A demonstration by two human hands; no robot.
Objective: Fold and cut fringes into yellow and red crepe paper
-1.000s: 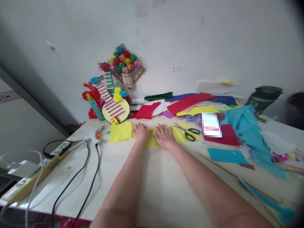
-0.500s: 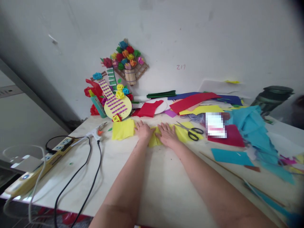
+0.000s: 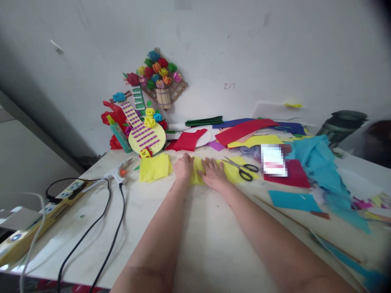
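Note:
A strip of thin yellow paper, like crepe paper [image 3: 197,163], lies flat on the table under both hands. My left hand [image 3: 183,167] has its fingers curled together at the strip's left end, pinching the edge. My right hand [image 3: 214,175] rests flat on the strip's middle with fingers spread. Black-handled scissors [image 3: 240,165] lie partly opened on the strip's right part, close to my right fingers. To the left of my left hand is a separate stack of yellow paper pieces [image 3: 155,167].
A glue gun [image 3: 115,175] and a power strip [image 3: 58,209] with cords occupy the left side. Behind stand a flower-decorated guitar craft [image 3: 147,139] and a green glue bottle [image 3: 120,137]. Coloured sheets, a blue piece [image 3: 293,201] and a thin stick [image 3: 284,215] are on the right.
My left hand has gone from lying flat with fingers stretched to curled at the strip's left end. My right hand stays flat on the strip. The view has shifted slightly.

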